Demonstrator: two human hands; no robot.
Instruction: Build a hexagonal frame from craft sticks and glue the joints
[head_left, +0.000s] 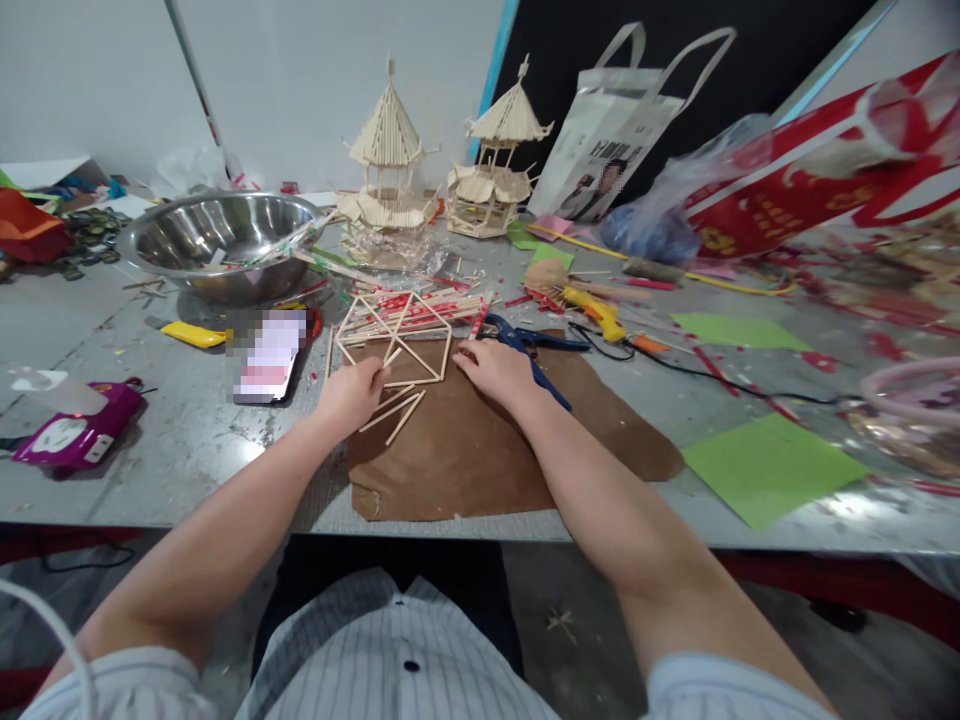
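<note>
Across the brown sheet's [465,450] far edge, the stick frame [393,333] looks light, stiff and fragile, best held by its outer corners; the left hand [354,393] seems to pinch a short stick [394,356], the right hand [501,370] curls alongside, grip unclear

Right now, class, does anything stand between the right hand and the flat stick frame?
Nothing visible does. The right hand has its fingertips close beside the stick frame; the blue tool lies on the hand's other side.

The table [187,470] carries a bowl [255,287] and brown sheet [457,460].
</note>
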